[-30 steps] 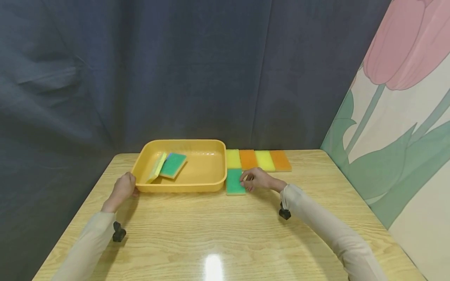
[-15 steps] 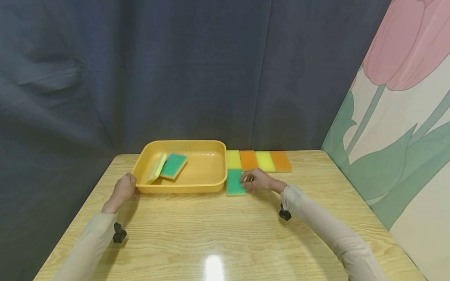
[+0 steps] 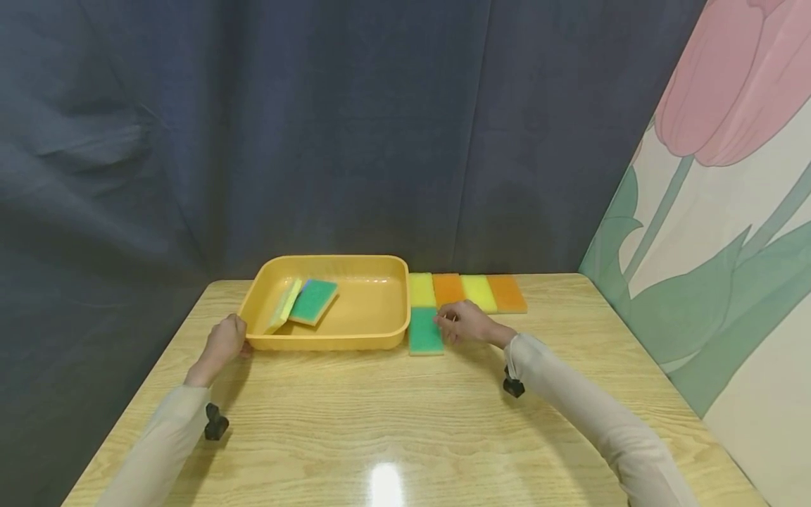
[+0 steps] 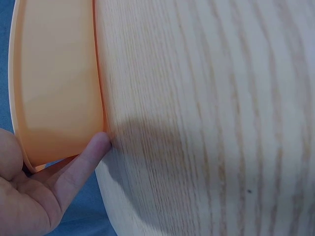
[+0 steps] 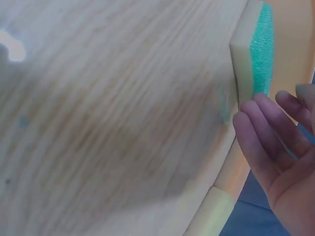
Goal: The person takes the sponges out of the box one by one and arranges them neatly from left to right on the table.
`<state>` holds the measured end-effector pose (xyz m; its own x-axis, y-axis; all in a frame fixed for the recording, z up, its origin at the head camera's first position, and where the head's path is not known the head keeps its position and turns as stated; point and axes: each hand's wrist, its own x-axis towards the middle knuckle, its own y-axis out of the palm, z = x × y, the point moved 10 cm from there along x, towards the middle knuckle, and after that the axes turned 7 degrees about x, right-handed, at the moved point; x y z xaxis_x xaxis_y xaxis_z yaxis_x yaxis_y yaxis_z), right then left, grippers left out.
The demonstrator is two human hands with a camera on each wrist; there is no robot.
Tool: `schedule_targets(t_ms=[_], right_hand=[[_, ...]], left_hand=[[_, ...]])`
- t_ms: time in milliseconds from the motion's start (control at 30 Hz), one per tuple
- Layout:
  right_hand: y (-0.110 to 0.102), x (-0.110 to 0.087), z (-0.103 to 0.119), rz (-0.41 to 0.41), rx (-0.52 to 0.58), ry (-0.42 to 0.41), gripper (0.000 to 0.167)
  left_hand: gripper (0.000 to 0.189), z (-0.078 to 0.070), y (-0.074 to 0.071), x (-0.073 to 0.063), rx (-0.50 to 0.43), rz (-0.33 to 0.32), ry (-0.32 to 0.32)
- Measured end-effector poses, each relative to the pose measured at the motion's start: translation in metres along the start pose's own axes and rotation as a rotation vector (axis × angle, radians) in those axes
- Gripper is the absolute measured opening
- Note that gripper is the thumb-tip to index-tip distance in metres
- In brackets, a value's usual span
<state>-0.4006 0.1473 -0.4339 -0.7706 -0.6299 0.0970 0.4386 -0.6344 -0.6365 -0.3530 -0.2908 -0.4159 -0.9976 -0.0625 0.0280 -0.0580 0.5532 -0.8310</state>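
Observation:
A yellow plastic tray (image 3: pixel 364 343) stands on the table. My left hand (image 3: pixel 223 339) grips its near left corner, thumb over the rim and fingers against the outer wall, as the left wrist view shows. Inside, a yellow sponge (image 3: pixel 283 306) leans on its side at the left and a green-topped sponge (image 3: pixel 313 301) lies tilted against it. Beside the tray's right wall a green sponge (image 3: pixel 423 334) lies flat, its pale foam side visible in the right wrist view. My right hand (image 3: pixel 467 322) is at its right edge, fingers gently bent and thumb apart; contact looks light.
Behind the green sponge lies a row of flat sponges: a yellow one (image 3: pixel 422 289), an orange one (image 3: pixel 448 289), a second yellow one (image 3: pixel 479 293) and a second orange one (image 3: pixel 507 293). A dark curtain (image 3: pixel 355 127) hangs behind the wooden table (image 3: pixel 355 415).

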Motion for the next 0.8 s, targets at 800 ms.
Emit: schedule_targets(t_ms=[800], right_hand=[[-0.037, 0.012, 0.041, -0.514, -0.286, -0.111, 0.034]], left_hand=[[0.044, 0.001, 0.0, 0.001, -0.033, 0.004, 0.005]])
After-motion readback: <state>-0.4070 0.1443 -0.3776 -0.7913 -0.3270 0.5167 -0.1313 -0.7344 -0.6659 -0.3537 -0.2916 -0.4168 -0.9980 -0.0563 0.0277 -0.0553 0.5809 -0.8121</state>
